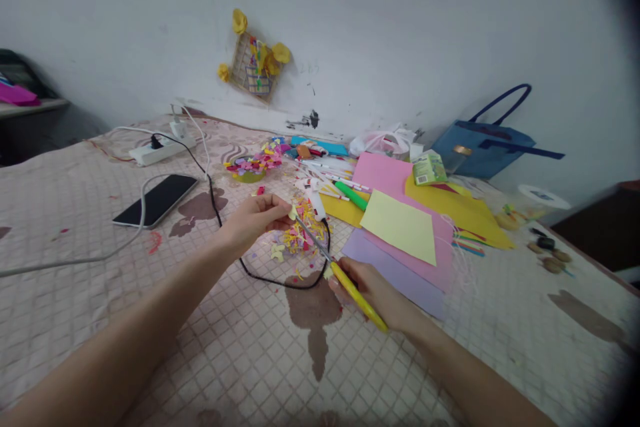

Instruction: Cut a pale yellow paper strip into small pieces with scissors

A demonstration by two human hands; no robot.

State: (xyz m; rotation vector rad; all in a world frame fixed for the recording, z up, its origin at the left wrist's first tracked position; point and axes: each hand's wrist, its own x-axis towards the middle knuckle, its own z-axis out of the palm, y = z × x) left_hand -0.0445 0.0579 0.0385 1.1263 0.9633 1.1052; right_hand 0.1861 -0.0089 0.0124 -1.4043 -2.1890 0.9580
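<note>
Between the thumb and fingers of my left hand is a small pale yellow paper piece. My right hand is closed round the yellow handles of a pair of scissors, whose blades reach up and left to the paper piece. Under the blades lies a heap of paper scraps in yellow and pink. Another pale yellow cutout rests on the cloth just below my left hand. A white glue gun lies behind the scraps, its black cord looping around them.
Paper sheets in yellow, pink and lilac spread to the right. A bowl of colourful cutouts stands behind. On the left are a phone, cables and a power strip. A blue bag leans against the wall.
</note>
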